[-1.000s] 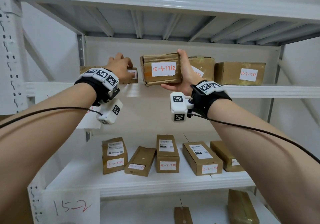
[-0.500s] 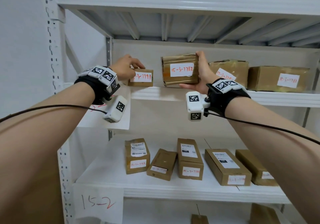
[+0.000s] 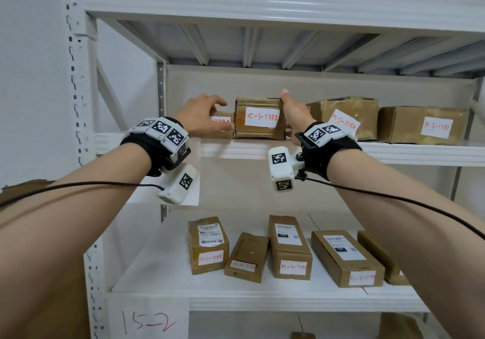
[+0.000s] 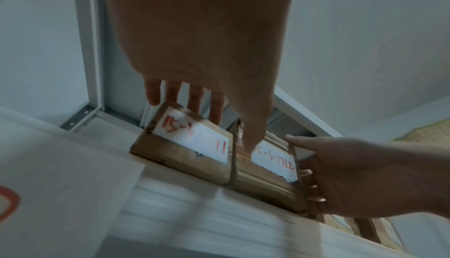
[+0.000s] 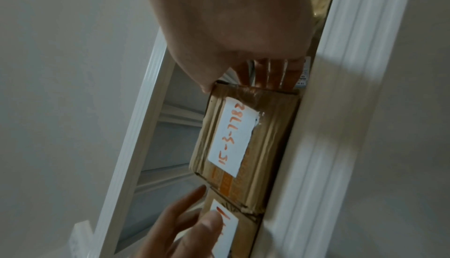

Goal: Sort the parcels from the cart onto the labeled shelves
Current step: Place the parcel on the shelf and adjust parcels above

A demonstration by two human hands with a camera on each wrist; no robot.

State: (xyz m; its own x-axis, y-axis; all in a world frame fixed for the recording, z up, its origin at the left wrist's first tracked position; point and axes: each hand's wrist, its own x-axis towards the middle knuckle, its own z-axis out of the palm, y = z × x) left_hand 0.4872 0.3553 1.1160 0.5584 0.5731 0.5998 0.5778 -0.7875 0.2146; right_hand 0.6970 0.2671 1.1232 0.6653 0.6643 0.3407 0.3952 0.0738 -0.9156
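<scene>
A taped brown parcel labelled 15-3-7782 (image 3: 259, 120) (image 5: 243, 137) stands on the upper shelf (image 3: 393, 152). My right hand (image 3: 291, 113) (image 5: 243, 73) grips its right end, thumb on the top corner and fingers down the side. A smaller parcel with a red-lettered label (image 3: 221, 128) (image 4: 185, 146) sits directly to its left, the two touching. My left hand (image 3: 221, 114) (image 4: 219, 123) holds this small parcel, fingers over its top and thumb on the front near the seam between the two parcels.
Two more labelled parcels (image 3: 349, 118) (image 3: 425, 126) stand to the right on the same shelf. Several parcels lie on the lower shelf (image 3: 262, 302), whose paper tag reads 15-2 (image 3: 147, 323). The rack's white upright (image 3: 76, 76) is at the left.
The 15-3-7782 parcel was in the air at the shelf front; now it stands on the shelf against the small parcel. My left hand stays at the small parcel.
</scene>
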